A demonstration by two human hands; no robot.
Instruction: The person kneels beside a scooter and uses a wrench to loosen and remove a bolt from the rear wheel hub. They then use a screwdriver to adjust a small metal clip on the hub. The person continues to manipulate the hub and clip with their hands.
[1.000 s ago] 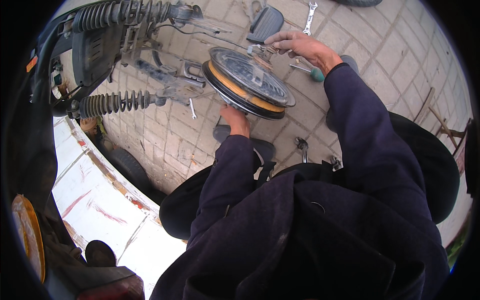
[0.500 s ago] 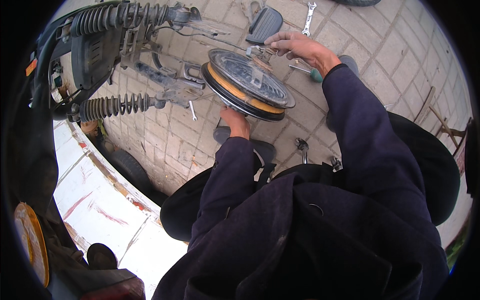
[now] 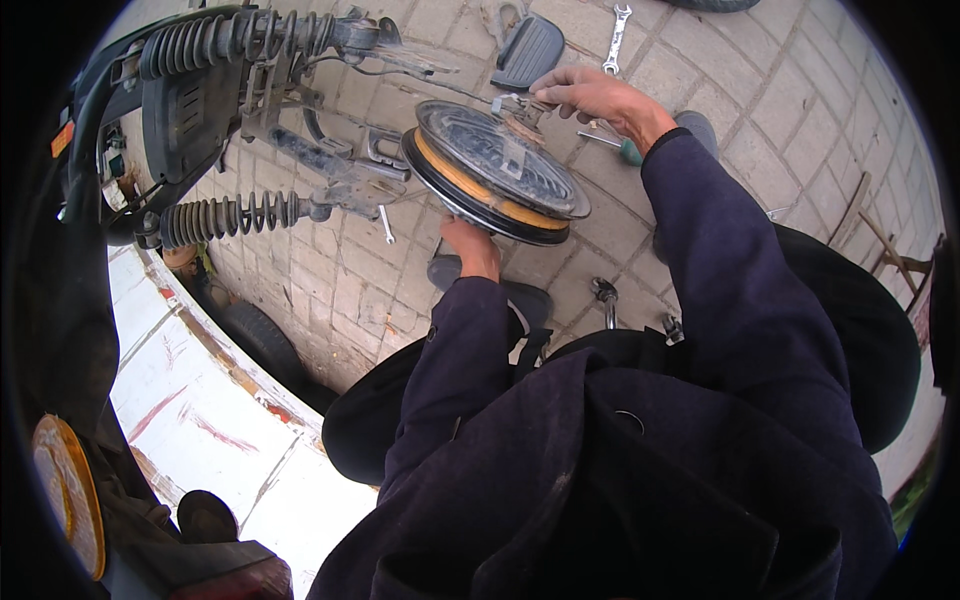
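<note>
A wheel hub [image 3: 505, 165] with a dusty dark cover, black rims and an orange-yellow band between them is tilted above the paving in front of me. My left hand [image 3: 470, 245] supports it from below at its near left edge, and the fingertips are hidden under the rim. At the hub's far side a rusty axle [image 3: 527, 118] sticks up. My right hand [image 3: 600, 98] has its thumb and fingers closed around the axle's upper end. Beside the axle a thin cable runs left toward the vehicle frame.
On the left stands a vehicle's rear frame with two spring shock absorbers [image 3: 235, 218]. A black footrest-like pad [image 3: 528, 50], a spanner [image 3: 617, 40], a small spanner [image 3: 387, 224], a green-handled screwdriver [image 3: 630, 152] and a chrome tool [image 3: 606, 300] lie on the paving. A white panel [image 3: 210, 400] is at lower left.
My right hand's fingers have closed in slightly more on the axle end. The wheel hub and my left hand stay almost where they were.
</note>
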